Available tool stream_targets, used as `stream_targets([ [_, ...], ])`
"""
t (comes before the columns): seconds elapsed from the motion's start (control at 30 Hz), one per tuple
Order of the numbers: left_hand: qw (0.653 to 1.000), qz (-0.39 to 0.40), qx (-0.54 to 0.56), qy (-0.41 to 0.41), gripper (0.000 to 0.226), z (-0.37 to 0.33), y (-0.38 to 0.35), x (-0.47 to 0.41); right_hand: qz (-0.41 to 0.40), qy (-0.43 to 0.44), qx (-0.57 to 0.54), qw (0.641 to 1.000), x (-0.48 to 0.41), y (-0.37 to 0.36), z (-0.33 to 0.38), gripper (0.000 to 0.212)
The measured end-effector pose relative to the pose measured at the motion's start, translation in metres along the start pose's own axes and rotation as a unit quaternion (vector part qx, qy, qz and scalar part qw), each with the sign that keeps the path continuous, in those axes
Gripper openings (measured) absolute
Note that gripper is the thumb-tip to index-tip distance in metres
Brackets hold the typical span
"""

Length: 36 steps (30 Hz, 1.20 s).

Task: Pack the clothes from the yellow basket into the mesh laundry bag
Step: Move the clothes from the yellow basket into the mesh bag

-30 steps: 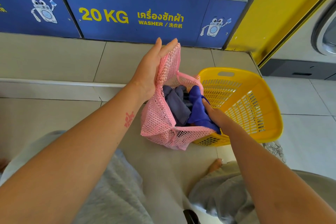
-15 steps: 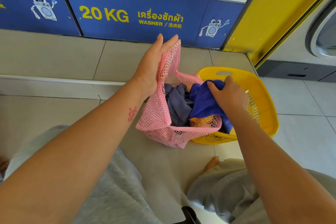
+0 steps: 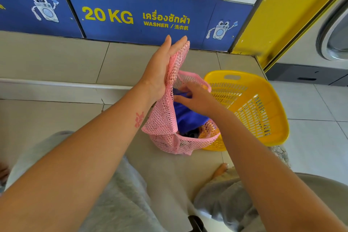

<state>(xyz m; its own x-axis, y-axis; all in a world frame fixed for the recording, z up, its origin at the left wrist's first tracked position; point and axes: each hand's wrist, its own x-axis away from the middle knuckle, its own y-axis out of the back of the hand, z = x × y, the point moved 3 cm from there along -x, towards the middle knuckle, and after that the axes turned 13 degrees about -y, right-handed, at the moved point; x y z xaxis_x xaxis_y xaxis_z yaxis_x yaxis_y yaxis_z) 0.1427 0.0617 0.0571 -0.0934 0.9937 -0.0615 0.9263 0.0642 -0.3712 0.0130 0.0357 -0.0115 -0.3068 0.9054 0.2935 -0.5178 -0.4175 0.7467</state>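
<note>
Stuffing stage: the left hand (image 3: 160,73) pinches the pink mesh laundry bag (image 3: 162,124) open on the floor (image 3: 169,171); the right hand (image 3: 199,100) grips a blue garment (image 3: 186,117) inside. The touching yellow basket (image 3: 263,84) looks emptied, so closing the bag likely follows.

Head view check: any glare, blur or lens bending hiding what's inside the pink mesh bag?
Head view: even daylight, no hard glare on the pink mesh laundry bag; the blue cloth reads clearly, though the bag's bottom is in shade. Head view: right hand slightly soft at the fingertips; wide-angle bending curves the blue washer panel and swells both forearms.
</note>
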Motion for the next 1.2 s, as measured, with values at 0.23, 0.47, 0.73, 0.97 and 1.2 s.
stream_targets([
  [0.23, 1.000, 0.006, -0.012, 0.006, 0.058, 0.001, -0.002, -0.002, -0.148, -0.224, -0.211, 0.940, -0.004, 0.022, -0.094, 0.059],
  [0.47, 1.000, 0.014, -0.019, 0.008, 0.057, 0.002, -0.008, 0.000, 0.091, -0.342, -0.310, 0.882, 0.012, -0.011, -0.135, 0.076],
  [0.73, 1.000, 0.003, -0.012, 0.008, 0.056, 0.002, -0.004, -0.001, -0.290, -0.202, -0.275, 0.894, 0.010, 0.048, -0.100, 0.040],
  [0.97, 1.000, -0.013, 0.021, -0.002, 0.055, 0.003, 0.000, -0.002, -0.422, 0.082, 0.013, 0.903, 0.030, 0.052, 0.003, 0.037],
  [1.2, 0.999, -0.043, 0.022, -0.024, 0.055, -0.004, 0.019, 0.004, -0.111, 0.137, 0.073, 0.982, 0.020, -0.016, -0.009, 0.027],
])
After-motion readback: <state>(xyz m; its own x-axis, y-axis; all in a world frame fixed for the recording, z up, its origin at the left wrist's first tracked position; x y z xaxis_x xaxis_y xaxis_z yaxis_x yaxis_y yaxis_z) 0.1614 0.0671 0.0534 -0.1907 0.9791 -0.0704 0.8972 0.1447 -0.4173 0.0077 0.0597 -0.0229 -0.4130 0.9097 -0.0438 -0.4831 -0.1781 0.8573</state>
